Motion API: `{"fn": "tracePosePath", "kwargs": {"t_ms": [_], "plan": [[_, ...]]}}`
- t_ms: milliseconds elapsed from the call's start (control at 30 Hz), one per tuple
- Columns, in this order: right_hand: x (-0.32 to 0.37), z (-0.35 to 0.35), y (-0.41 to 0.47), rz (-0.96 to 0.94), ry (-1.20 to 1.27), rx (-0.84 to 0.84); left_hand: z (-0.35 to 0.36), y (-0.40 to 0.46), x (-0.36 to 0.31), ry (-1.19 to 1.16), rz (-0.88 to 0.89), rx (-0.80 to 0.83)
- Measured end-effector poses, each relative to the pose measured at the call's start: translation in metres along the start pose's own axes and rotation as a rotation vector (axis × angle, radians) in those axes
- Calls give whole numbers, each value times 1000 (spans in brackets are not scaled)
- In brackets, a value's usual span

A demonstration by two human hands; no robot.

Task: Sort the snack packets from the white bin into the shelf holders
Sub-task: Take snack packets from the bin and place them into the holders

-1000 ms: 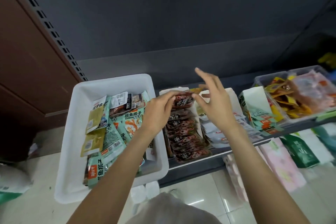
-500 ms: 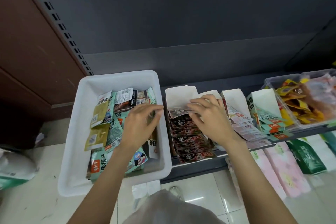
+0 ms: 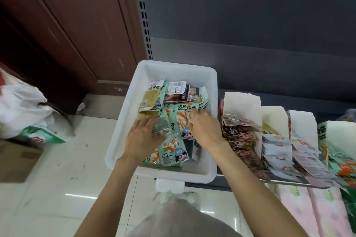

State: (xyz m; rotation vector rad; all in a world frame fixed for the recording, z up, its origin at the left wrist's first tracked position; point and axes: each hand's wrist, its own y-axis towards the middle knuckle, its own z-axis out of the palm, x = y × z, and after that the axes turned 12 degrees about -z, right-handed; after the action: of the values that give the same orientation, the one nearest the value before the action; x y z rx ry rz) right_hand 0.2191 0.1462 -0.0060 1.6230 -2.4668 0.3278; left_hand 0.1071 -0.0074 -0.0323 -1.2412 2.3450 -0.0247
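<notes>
The white bin (image 3: 123,121) sits at the shelf's left end, full of mixed snack packets: mint-green ones (image 3: 173,152), a gold one (image 3: 149,100) and dark ones (image 3: 181,95). Both hands are inside it. My left hand (image 3: 141,139) lies flat on the packets at the bin's left side, fingers spread. My right hand (image 3: 205,131) reaches into the middle over the green packets; its fingertips are blurred, so I cannot tell whether it holds one. To the right stand white shelf holders: one with dark red packets (image 3: 238,136), then ones with pale packets (image 3: 275,150).
A white plastic bag (image 3: 21,106) and a cardboard box (image 3: 17,159) lie on the tiled floor at left. A brown wooden panel (image 3: 67,25) rises behind them. A green-packet holder (image 3: 339,159) is at far right; pink packages (image 3: 308,209) stand below the shelf.
My right hand left the dark-red packet holder and moved left into the bin. My left hand dropped onto the packets. The view swung left.
</notes>
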Motion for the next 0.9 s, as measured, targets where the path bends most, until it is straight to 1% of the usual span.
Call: {"fn": "tracePosePath", "kwargs": {"t_ms": [100,167,233,300,333,367,400,467,500,533,567,633,700,767,833,900], "plan": [[3,18,8,104,-58,85,2,-1,1,27,-1,35],[7,21,7,109,-81,97,4,-3,2,54,-4,42],[12,10,1,93,-119,79,6,-3,2,59,-11,34],[14,-13,-9,73,-145,-9,7,-3,1,8,1,-14],[13,-25,-14,50,-134,-93,5,-3,-2,-69,11,-34],[13,-39,-20,34,-83,-197,1,-5,-7,-210,13,-24],[13,-53,-26,42,48,-305,-5,-10,-15,-408,-4,14],[14,-68,-37,132,565,-476,-20,-21,-37,-855,-94,195],[14,-71,-40,168,821,-532,-25,-26,-46,-1038,-146,292],[14,-71,-43,192,1003,-573,-29,-28,-54,-1154,-177,359],[13,-69,-46,208,1103,-604,-32,-30,-58,-1218,-179,395],[11,-64,-50,222,1165,-652,-36,-32,-65,-1285,-150,405],[4,-59,-56,216,1095,-662,-36,-33,-69,-1293,-153,380],[-3,-53,-64,202,879,-642,-33,-33,-72,-1270,-150,318],[-8,-48,-74,175,586,-663,-28,-30,-70,-1131,-62,189],[-12,-51,-83,100,330,-687,-26,-25,-68,-865,125,32]]}}
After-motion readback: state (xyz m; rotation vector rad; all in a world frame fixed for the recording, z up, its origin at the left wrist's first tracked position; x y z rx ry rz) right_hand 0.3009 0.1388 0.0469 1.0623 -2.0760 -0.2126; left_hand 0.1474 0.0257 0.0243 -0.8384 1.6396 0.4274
